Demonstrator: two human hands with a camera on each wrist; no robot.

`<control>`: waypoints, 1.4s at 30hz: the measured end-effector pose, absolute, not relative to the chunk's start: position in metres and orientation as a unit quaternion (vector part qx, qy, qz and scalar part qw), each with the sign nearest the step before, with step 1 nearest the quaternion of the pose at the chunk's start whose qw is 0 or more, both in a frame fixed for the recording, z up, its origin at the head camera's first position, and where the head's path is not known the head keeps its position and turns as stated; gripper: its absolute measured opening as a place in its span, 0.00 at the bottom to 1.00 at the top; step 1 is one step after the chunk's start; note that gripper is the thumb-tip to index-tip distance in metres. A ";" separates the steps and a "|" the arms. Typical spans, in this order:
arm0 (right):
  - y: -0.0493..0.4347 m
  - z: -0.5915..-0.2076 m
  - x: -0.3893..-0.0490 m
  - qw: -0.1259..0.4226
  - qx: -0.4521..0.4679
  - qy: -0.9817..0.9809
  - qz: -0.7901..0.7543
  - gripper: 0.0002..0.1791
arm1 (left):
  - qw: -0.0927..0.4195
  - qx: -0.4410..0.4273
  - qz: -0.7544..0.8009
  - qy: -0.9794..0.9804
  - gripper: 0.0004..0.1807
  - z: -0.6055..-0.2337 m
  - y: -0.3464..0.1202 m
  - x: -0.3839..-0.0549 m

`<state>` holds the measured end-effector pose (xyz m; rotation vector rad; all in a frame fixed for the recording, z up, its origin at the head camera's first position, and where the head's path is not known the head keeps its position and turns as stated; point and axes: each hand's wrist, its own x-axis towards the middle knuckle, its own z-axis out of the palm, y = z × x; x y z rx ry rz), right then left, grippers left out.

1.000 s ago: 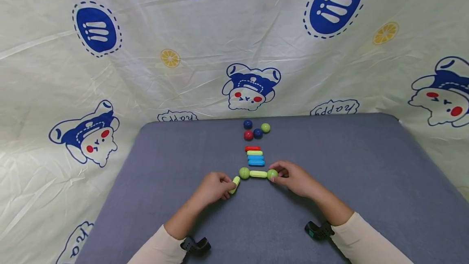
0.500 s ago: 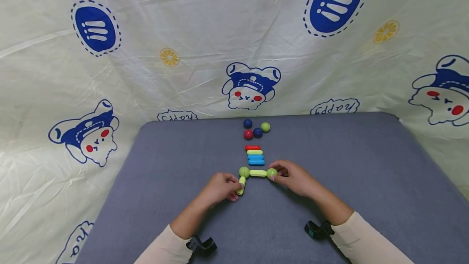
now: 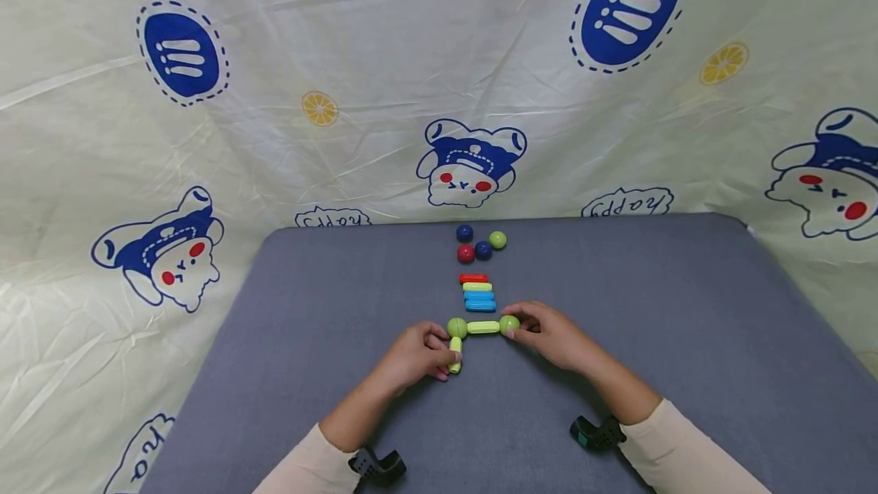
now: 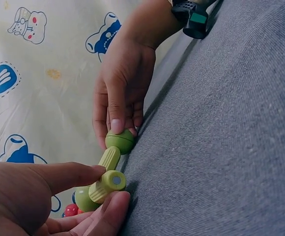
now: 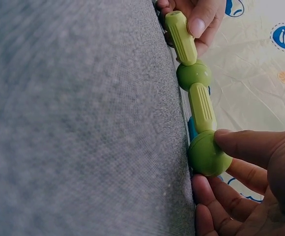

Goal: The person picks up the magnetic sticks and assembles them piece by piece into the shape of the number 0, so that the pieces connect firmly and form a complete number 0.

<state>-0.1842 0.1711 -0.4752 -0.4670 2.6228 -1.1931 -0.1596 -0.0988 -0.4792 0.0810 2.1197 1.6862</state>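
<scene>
My left hand (image 3: 420,355) pinches a yellow-green ribbed rod (image 3: 456,355) between thumb and fingers. The rod's far end touches the left green ball (image 3: 456,328); in the left wrist view its near end shows a round grey metal-looking disc. A second yellow-green rod (image 3: 483,327) bridges the left ball and the right green ball (image 5: 209,153), touching both. My right hand (image 3: 552,335) holds that right ball between thumb and fingers. Together the pieces form an L shape on the table.
Just beyond lie two blue rods (image 3: 479,301), a yellow-green rod (image 3: 477,287) and a red rod (image 3: 473,278) in a stack-like row. Farther back sit blue balls (image 3: 483,250), a red ball (image 3: 466,253) and a green ball (image 3: 498,239) on the grey table (image 3: 329,288).
My left hand has moved right with its rod, which turned from slanted to nearly straight toward me and now touches the left green ball. My right hand stays on its ball.
</scene>
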 end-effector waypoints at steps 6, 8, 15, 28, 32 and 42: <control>0.172 -0.476 -0.185 0.109 -0.165 0.891 -0.409 0.18 | 0.208 0.027 0.598 0.774 0.31 -0.481 -0.097 -0.161; 0.171 -0.475 -0.184 0.108 -0.164 0.891 -0.409 0.18 | 0.206 0.026 0.595 0.776 0.31 -0.481 -0.096 -0.162; 0.171 -0.475 -0.183 0.108 -0.172 0.888 -0.412 0.18 | 0.197 0.027 0.604 0.772 0.25 -0.486 -0.096 -0.165; 0.174 -0.474 -0.185 0.122 -0.176 0.877 -0.429 0.20 | 0.186 0.028 0.610 0.769 0.22 -0.488 -0.097 -0.168; 0.174 -0.472 -0.187 0.134 -0.175 0.876 -0.429 0.19 | 0.181 0.027 0.611 0.770 0.21 -0.488 -0.096 -0.167; 0.177 -0.466 -0.195 0.178 -0.189 0.874 -0.410 0.18 | 0.170 0.029 0.611 0.773 0.22 -0.490 -0.096 -0.167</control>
